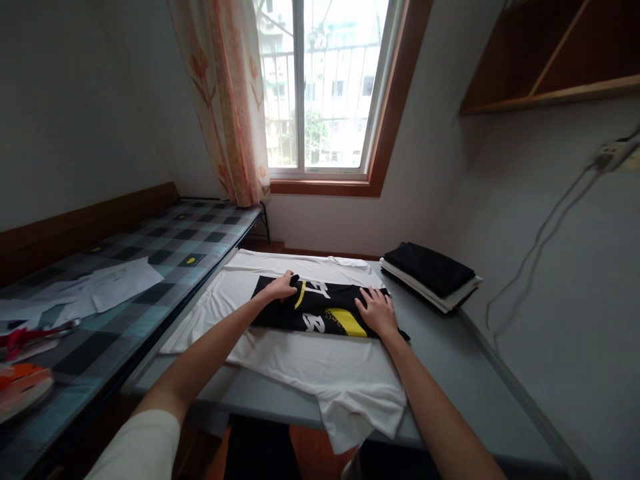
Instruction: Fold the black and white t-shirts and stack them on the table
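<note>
The black garment (315, 307) lies in front of me as a narrow folded strip, on top of the white shirt (295, 357), which is spread over the grey table (450, 380). On the black cloth I can read only pieces of large white letters (314, 324). Near the far edge there is something like "ET" – the first letter I cannot read surely – and nearer to me one letter that looks like "B" or perhaps "R". To the right of this lower letter is a broad yellow patch (354, 323) with a speckled black border, and to the left of the upper letters a thin yellow stripe (301, 295) bends down. On the papers (113, 287) at my left the print is too small to read.

The long axis of the black garment runs from left to right across me, roughly along the window wall, with the right end slightly nearer to me.

My left hand (280, 287) is at the far edge, toward the left end; its thumb and fingertips are pinched together on a small fold of the black cloth. My right hand (379, 311) rests flat on the right end, palm down, with the fingers a little spread.

One sleeve (345, 413) of the white shirt hangs over the near edge of the table. At the far right of the table is a stack of folded black and white cloth (430, 275) – well apart from the white shirt's near sleeve. The papers lie on the checked bed (200, 230), to the left of the table.
</note>
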Motion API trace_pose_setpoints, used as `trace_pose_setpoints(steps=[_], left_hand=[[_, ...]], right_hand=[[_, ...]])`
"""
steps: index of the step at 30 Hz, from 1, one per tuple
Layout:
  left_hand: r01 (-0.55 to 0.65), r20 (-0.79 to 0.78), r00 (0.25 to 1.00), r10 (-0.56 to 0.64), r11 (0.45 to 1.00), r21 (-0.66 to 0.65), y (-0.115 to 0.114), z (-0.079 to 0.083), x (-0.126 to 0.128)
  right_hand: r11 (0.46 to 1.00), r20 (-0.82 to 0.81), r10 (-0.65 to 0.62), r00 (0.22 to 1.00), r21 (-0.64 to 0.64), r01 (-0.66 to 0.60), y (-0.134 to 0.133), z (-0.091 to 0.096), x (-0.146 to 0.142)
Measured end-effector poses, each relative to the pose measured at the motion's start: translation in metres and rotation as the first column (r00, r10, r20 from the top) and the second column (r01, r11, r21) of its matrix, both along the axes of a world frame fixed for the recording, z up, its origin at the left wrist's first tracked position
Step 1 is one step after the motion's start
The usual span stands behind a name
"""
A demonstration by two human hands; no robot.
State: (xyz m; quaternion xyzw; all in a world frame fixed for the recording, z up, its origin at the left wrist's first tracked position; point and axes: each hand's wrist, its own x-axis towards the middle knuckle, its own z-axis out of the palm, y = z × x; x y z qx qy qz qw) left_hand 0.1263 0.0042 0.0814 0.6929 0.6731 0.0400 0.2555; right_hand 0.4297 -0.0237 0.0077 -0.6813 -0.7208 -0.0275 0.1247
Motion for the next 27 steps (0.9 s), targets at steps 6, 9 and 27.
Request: trace_pose_setpoints(steps=[6,9,27], left_hand=[[0.021,0.027,0.999,-0.022,0.999,0.047,0.007,-0.012,0.026],[-0.003,-0.022,1.0,0.005,0.998,0.058,0.005,-0.017,0.031],[0.305,-0.206,0.95,-0.234,0.836,0.457,-0.025,-0.062,0.033]], right_hand=[[1.0,-0.001,-0.009,1.0,-0.024,0.009,-0.001,0.003,-0.001],[1.0,0.0,-0.005,1.0,-0.024,0.005,-0.001,0.003,-0.001],[0.999,-0.023,0.008,1.0,0.031,-0.008,0.001,0.0,0.005]])
